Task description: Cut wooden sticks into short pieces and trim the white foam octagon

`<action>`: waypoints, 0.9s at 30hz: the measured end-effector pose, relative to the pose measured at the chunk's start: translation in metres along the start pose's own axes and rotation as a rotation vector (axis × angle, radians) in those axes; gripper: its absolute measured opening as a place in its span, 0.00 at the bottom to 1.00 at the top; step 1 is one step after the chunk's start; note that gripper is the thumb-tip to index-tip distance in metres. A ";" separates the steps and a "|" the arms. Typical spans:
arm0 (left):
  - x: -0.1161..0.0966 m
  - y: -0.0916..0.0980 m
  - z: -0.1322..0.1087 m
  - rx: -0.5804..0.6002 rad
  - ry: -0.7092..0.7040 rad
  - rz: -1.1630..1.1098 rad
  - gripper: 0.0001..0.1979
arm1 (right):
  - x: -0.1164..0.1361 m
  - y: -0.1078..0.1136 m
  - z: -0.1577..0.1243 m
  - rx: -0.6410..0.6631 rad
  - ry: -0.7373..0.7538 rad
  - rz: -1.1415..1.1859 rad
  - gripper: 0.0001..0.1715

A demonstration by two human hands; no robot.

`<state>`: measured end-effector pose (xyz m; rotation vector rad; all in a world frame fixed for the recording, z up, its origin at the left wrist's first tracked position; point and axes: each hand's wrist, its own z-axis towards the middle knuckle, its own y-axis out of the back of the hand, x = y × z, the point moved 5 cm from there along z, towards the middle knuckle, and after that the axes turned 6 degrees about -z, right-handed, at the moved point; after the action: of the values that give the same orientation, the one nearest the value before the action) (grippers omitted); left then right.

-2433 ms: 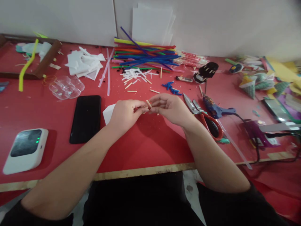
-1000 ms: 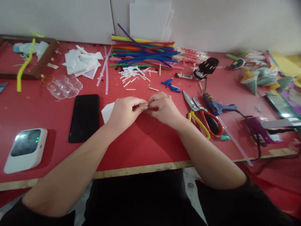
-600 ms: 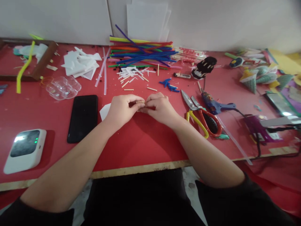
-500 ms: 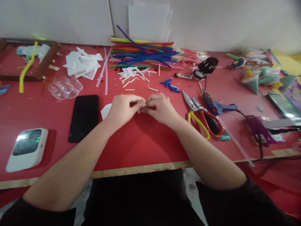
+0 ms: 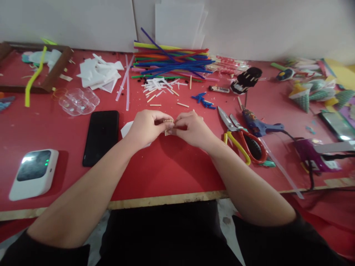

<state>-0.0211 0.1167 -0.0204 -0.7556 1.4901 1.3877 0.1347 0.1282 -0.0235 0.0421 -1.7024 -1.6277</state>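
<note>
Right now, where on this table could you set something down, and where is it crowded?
Bare red table lies between left hand, right hand, forearms and near edge; also between white device and black phone. Crowded: beyond the hands, white strips and coloured rods; rightward, scissors and glue gun.

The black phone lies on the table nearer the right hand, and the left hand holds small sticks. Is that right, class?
Wrong hand: in the head view, the black phone lies on the table nearer the left hand, which holds small sticks.
</note>
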 end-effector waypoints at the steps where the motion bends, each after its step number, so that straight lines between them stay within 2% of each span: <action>1: 0.000 0.000 0.000 0.011 0.004 -0.024 0.06 | -0.001 0.000 0.000 0.009 -0.015 0.032 0.12; 6: 0.003 -0.002 -0.002 0.076 0.142 -0.381 0.07 | -0.001 0.010 -0.001 0.005 -0.025 0.249 0.23; 8: 0.004 0.000 -0.003 0.032 0.224 -0.472 0.09 | -0.005 0.019 -0.001 -0.061 -0.060 0.321 0.28; 10: 0.005 0.002 -0.005 -0.026 0.281 -0.507 0.11 | -0.014 0.030 -0.003 -0.154 -0.120 0.372 0.30; 14: 0.005 0.003 -0.006 -0.064 0.314 -0.588 0.14 | -0.028 0.042 -0.004 -0.246 -0.172 0.381 0.20; 17: 0.006 0.003 -0.007 -0.070 0.323 -0.605 0.15 | -0.026 0.044 -0.004 -0.261 -0.138 0.304 0.12; 23: 0.006 0.001 -0.005 -0.034 0.250 -0.547 0.13 | -0.004 0.027 -0.004 -0.098 0.028 0.201 0.06; 27: 0.003 0.007 -0.005 -0.106 0.149 -0.350 0.11 | -0.006 0.023 -0.004 -0.128 0.007 0.064 0.08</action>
<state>-0.0294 0.1131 -0.0207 -1.1481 1.3250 1.1697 0.1520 0.1317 -0.0065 -0.0691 -1.5753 -1.6831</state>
